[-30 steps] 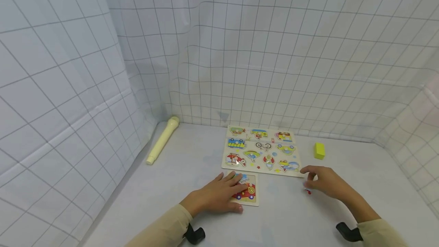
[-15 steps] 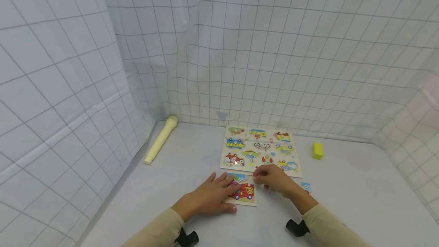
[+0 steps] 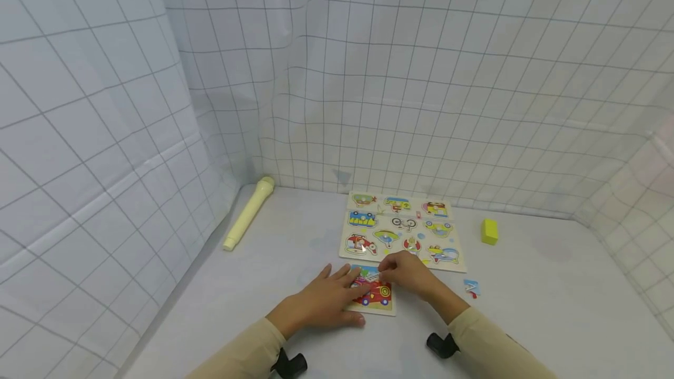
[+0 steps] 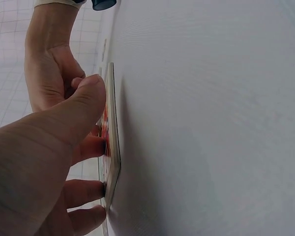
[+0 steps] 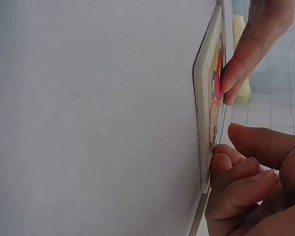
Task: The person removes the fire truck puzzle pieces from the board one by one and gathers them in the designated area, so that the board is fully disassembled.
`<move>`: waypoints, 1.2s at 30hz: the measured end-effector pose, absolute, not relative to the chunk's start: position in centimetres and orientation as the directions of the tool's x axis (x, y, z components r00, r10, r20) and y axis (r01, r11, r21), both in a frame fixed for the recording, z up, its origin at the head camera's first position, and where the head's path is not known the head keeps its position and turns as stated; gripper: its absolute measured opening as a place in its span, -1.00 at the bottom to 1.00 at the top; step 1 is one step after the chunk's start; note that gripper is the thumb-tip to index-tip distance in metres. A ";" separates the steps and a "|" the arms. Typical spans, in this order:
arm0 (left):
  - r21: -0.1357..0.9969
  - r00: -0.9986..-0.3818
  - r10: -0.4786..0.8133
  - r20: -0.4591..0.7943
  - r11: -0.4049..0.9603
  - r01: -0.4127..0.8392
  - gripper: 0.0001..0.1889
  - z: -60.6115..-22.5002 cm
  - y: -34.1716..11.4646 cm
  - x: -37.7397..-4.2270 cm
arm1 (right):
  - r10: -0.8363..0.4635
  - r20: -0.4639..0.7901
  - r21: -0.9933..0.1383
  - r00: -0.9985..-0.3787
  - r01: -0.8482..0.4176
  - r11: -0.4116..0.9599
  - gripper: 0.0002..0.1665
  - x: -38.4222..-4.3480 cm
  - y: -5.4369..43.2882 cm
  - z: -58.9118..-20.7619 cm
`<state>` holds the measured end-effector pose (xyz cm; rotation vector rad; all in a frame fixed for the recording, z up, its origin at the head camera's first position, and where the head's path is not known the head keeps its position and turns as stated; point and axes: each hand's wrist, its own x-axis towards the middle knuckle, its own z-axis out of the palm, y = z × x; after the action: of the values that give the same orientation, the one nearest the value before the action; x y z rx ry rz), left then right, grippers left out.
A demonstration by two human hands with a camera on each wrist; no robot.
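A small square fire-engine puzzle [image 3: 384, 304] lies on the white tabletop. My left hand [image 3: 322, 304] rests across its left part, fingers spread and fairly straight; in the left wrist view the thumb [image 4: 91, 93] is lifted off the surface. At the puzzle's upper right corner is my right hand [image 3: 411, 276], its fingers curled. In the right wrist view those fingertips [image 5: 220, 162] touch the puzzle's edge, with the thumb set apart from them. Whether they pinch a piece is hidden. A loose blue and red puzzle piece [image 3: 471, 288] lies to the right.
Behind the hands lies a larger vehicle peg puzzle board [image 3: 344, 253]. A yellow block [image 3: 489, 231] stands to its right. Far left is a cream microphone-shaped stick [image 3: 249, 213]. Gridded white cloth [image 3: 421, 75] walls the back and sides.
My right hand has left the loose piece at the right and come left to the small puzzle's upper corner. The loose piece stays on the table. My left hand keeps its place.
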<state>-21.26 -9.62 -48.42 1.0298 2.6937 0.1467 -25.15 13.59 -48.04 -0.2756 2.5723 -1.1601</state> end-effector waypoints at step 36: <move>0.189 -0.722 0.661 -0.206 0.750 0.633 -0.26 -48.3 -9.5 -21.1 | -0.454 -0.067 -0.699 -0.888 -0.283 0.657 -0.89 -26.7 15.4 -48.6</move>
<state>-21.13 -9.51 -48.25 1.0142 2.6899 0.1534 -26.69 15.37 -48.58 -0.5974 2.6387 -1.0536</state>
